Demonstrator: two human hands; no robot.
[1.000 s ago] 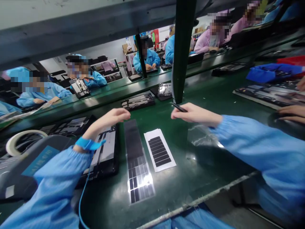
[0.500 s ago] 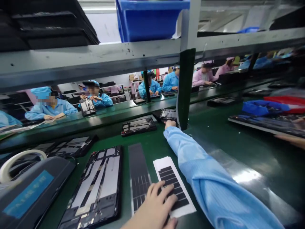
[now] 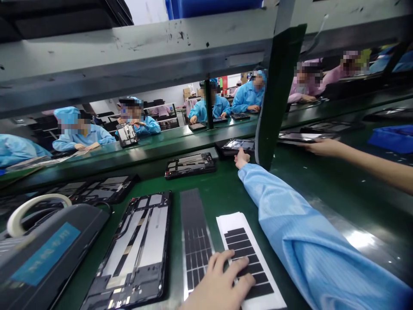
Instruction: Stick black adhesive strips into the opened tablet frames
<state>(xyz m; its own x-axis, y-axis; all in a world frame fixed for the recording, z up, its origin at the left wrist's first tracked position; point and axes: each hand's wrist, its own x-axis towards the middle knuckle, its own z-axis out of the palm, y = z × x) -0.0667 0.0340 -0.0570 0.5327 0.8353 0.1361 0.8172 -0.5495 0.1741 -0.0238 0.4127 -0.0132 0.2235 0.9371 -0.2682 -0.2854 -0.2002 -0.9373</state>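
Note:
My left hand (image 3: 222,284) lies open at the bottom edge, fingers spread flat on a white sheet of black strips (image 3: 237,228). A long dark strip sheet (image 3: 193,224) lies just left of it. An opened tablet body (image 3: 135,249) sits further left. My right arm in a blue sleeve stretches far forward. My right hand (image 3: 241,158) touches the near edge of a black opened device (image 3: 235,145) beside the green post (image 3: 277,99). Its thumb is raised and its fingers are hidden against the device.
Another opened tablet (image 3: 190,164) lies further back on the green belt (image 3: 322,189). A tape roll (image 3: 16,215) and a grey machine (image 3: 48,254) stand at the left. A co-worker's bare hand (image 3: 322,147) rests on a dark tablet (image 3: 303,137) at right, near a blue bin (image 3: 392,137). Several people work across the line.
My left hand dropped from the tablet onto the white strip sheet. My right hand reached forward to the black device by the post. A co-worker's arm came in from the right.

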